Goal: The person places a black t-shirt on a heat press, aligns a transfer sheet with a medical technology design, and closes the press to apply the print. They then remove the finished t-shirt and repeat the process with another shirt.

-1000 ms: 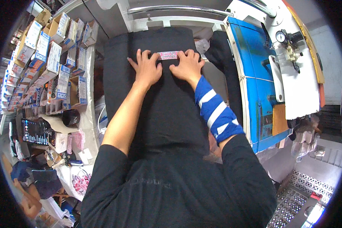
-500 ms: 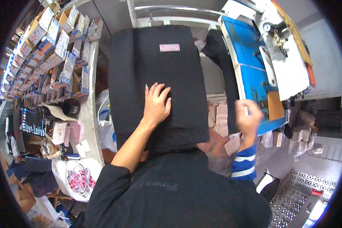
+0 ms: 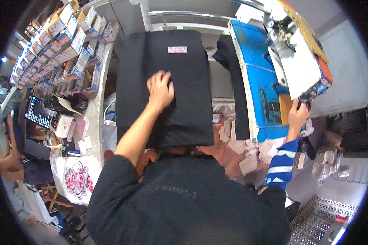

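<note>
Black fabric [image 3: 163, 122] lies flat over the platen in front of me, with a small pink-and-white label [image 3: 177, 49] near its far edge. My left hand [image 3: 160, 87] rests on the fabric below the label, fingers apart and slightly bent. At the right, my right hand [image 3: 299, 112] grips a black handle [image 3: 304, 104] at the front of the white press head [image 3: 298, 71]. The head, with a round gauge [image 3: 270, 23], sits over a blue platen [image 3: 253, 45]. A blue sleeve with white stripes covers my right forearm.
Tiered cardboard boxes [image 3: 73, 53] line the left bench, with a screen [image 3: 38, 112] and a printed white cloth [image 3: 73, 179] nearer me. A chrome rail [image 3: 186, 13] crosses the back. Pale scraps [image 3: 247, 161] lie below the platens. Another person's bare arm [image 3: 12, 151] shows at far left.
My hands have come away from the label. My left hand is lower on the fabric. My right hand has moved out to the press at the right and taken hold of its handle.
</note>
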`<state>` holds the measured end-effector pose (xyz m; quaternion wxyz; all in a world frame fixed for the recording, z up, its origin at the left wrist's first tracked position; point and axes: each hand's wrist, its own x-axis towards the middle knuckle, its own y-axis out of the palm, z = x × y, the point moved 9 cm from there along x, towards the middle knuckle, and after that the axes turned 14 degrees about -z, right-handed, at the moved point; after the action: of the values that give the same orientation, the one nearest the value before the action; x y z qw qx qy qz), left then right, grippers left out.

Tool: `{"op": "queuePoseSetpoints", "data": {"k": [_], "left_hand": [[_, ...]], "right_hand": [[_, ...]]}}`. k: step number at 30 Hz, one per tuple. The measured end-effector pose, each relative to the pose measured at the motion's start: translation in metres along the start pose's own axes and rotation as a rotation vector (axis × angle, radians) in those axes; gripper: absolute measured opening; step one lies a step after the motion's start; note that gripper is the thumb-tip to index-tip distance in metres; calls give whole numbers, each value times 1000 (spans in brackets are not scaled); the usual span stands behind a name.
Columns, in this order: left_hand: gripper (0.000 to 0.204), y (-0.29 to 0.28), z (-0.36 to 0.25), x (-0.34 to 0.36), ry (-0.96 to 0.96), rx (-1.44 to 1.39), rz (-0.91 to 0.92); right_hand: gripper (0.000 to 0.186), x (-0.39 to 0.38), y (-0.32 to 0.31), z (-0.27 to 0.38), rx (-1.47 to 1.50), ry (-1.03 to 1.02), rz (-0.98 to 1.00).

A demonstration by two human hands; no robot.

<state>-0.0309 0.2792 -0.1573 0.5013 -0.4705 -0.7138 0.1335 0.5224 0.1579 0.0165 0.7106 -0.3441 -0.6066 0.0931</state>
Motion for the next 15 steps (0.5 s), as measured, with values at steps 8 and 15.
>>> {"op": "queuePoseSetpoints", "data": {"k": [8,15], "left_hand": [[38,75,46,91,-84,257,28],[35,72,43,89,-89,265,-5]], "right_hand": [[44,2,-3,0,64,-21,-105],[42,-1,-6,-1,125,-37,-155]]}}
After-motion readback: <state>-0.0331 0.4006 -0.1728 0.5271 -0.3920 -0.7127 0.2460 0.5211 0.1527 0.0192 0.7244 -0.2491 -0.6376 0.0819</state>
